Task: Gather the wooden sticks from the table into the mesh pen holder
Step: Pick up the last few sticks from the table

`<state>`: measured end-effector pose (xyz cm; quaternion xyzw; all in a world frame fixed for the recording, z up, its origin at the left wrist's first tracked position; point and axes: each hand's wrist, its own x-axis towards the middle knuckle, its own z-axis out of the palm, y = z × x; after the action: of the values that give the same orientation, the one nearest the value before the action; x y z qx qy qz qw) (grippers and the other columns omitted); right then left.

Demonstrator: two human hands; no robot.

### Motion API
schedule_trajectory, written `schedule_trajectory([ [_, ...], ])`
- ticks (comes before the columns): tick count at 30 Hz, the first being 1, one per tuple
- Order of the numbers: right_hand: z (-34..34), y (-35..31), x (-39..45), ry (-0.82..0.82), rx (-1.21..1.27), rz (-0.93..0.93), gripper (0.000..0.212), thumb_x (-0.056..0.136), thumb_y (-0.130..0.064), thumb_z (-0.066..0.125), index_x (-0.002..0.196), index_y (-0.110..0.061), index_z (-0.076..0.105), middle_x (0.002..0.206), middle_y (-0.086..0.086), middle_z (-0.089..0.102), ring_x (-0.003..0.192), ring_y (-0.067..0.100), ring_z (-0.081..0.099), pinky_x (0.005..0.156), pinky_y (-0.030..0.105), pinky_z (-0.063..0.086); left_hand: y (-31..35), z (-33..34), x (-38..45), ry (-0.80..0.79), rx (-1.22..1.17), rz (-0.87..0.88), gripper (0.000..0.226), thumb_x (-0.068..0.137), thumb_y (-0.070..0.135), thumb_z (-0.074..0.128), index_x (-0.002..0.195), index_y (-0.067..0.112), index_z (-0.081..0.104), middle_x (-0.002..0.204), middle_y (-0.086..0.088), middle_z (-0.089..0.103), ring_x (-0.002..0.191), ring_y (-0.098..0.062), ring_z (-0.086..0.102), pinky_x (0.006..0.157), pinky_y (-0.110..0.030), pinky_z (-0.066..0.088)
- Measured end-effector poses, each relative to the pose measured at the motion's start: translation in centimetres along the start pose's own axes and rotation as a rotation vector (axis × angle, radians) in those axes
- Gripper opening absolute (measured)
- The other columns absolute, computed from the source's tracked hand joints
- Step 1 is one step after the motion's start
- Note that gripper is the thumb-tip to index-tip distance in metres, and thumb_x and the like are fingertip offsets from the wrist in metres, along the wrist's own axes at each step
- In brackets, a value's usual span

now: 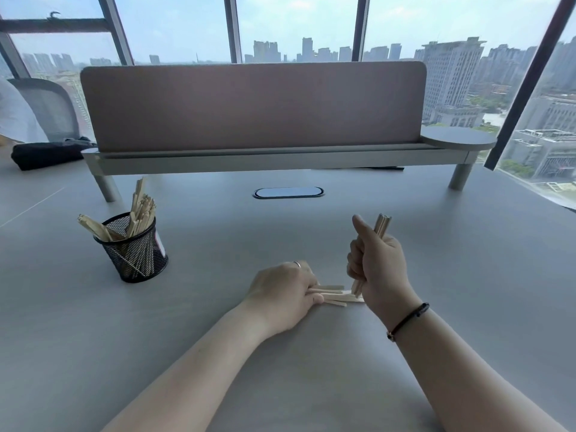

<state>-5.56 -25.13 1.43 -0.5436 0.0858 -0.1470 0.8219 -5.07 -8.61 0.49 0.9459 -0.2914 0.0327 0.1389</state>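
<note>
A black mesh pen holder (134,255) stands on the grey table (467,244) at the left, with several wooden sticks (141,210) leaning out of it. My right hand (378,263) is closed in a fist around an upright bundle of wooden sticks (382,225), whose ends show above and below the fist. My left hand (285,288) rests on the table just left of it, fingers closed on several sticks (338,297) that lie flat and point right. Their tips touch the lower end of the upright bundle.
A pink-grey divider screen (252,104) on a raised shelf (280,160) crosses the back of the table. An oval cable port (288,192) sits in the middle. A black bag (46,154) and a mesh chair (46,110) are at the far left.
</note>
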Motion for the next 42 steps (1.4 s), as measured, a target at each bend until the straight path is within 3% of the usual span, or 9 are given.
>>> schedule_trajectory([
  [10, 0.4, 0.3, -0.5, -0.072, -0.069, 0.013, 0.065, 0.097, -0.030, 0.061, 0.043, -0.027, 0.026, 0.043, -0.004, 0.020, 0.040, 0.015, 0.015, 0.046, 0.024, 0.015, -1.0, -0.6, -0.9, -0.060, 0.049, -0.040, 0.021, 0.100, 0.039, 0.048, 0.115, 0.028, 0.057, 0.118, 0.007, 0.059, 0.116, -0.017, 0.052, 0.088, -0.034, 0.044],
  [15, 0.0, -0.5, -0.1, -0.059, 0.069, 0.082, 0.058, 0.097, -0.032, 0.061, 0.061, -0.024, 0.016, 0.049, -0.003, 0.015, 0.044, 0.015, 0.011, 0.050, 0.030, 0.008, -2.1, -1.0, -1.5, -0.081, 0.140, -0.026, 0.020, 0.101, 0.037, 0.047, 0.118, 0.031, 0.054, 0.120, 0.010, 0.060, 0.118, -0.015, 0.050, 0.080, -0.031, 0.038],
  [20, -0.5, -0.5, 0.2, -0.016, 0.137, 0.146, 0.056, 0.096, -0.034, 0.061, 0.070, -0.023, 0.013, 0.048, -0.003, 0.014, 0.042, 0.015, 0.010, 0.048, 0.027, 0.010, -3.2, -1.6, -1.8, -0.125, 0.100, -0.067, 0.018, 0.099, 0.035, 0.049, 0.114, 0.033, 0.059, 0.115, 0.009, 0.061, 0.114, -0.016, 0.052, 0.088, -0.034, 0.046],
  [26, 0.1, 0.1, 0.0, -0.037, 0.086, 0.169, 0.056, 0.096, -0.035, 0.062, 0.064, -0.024, 0.016, 0.049, -0.003, 0.014, 0.045, 0.015, 0.009, 0.052, 0.030, 0.009, -4.3, -1.8, -2.1, -0.091, 0.169, -0.113, 0.016, 0.101, 0.032, 0.046, 0.110, 0.027, 0.059, 0.113, 0.005, 0.060, 0.113, -0.019, 0.053, 0.083, -0.035, 0.047],
  [31, 0.0, 0.1, 0.0, -0.090, 0.062, 0.188, 0.056, 0.095, -0.038, 0.061, 0.072, -0.020, 0.013, 0.052, -0.003, 0.014, 0.045, 0.015, 0.009, 0.051, 0.029, 0.009, -4.7, -1.0, -2.4, -0.031, 0.297, -0.115, 0.019, 0.097, 0.015, 0.047, 0.111, 0.026, 0.055, 0.115, 0.004, 0.055, 0.115, -0.020, 0.049, 0.075, -0.034, 0.041],
  [34, 0.0, -0.1, 0.1, -0.101, 0.015, 0.157, 0.051, 0.095, -0.037, 0.062, 0.062, -0.020, 0.027, 0.050, -0.003, 0.018, 0.043, 0.014, 0.013, 0.049, 0.027, 0.011, -5.0, -0.8, -2.4, 0.004, 0.285, -0.093, 0.025, 0.097, 0.013, 0.044, 0.115, 0.026, 0.054, 0.118, 0.005, 0.054, 0.118, -0.019, 0.045, 0.076, -0.032, 0.041],
  [37, -0.3, -0.2, 0.2, -0.113, -0.241, 0.033, 0.044, 0.092, -0.035, 0.068, 0.060, -0.010, 0.051, 0.046, -0.004, 0.026, 0.041, 0.014, 0.019, 0.044, 0.022, 0.019, -5.5, -0.9, -2.3, 0.012, 0.239, -0.079, 0.027, 0.097, 0.013, 0.042, 0.115, 0.028, 0.055, 0.114, 0.007, 0.057, 0.116, -0.018, 0.044, 0.077, -0.034, 0.044],
  [39, -1.0, -0.5, 0.4, -0.161, -0.675, -0.110, 0.035, 0.085, -0.037, 0.076, 0.071, -0.007, 0.065, 0.045, -0.008, 0.035, 0.040, 0.013, 0.029, 0.041, 0.022, 0.026, -5.9, -1.0, -2.3, 0.012, 0.191, -0.075, 0.024, 0.097, 0.015, 0.045, 0.112, 0.028, 0.058, 0.110, 0.008, 0.059, 0.113, -0.017, 0.045, 0.076, -0.035, 0.047],
  [42, -2.0, -0.8, 0.5, -0.298, -1.306, -0.170, 0.024, 0.073, -0.046, 0.083, 0.084, -0.028, 0.072, 0.053, -0.008, 0.047, 0.047, 0.010, 0.046, 0.047, 0.025, 0.034, -6.3, -1.1, -2.4, 0.013, 0.085, -0.071, 0.020, 0.096, 0.020, 0.050, 0.109, 0.027, 0.063, 0.107, 0.008, 0.062, 0.110, -0.017, 0.048, 0.080, -0.036, 0.048],
])
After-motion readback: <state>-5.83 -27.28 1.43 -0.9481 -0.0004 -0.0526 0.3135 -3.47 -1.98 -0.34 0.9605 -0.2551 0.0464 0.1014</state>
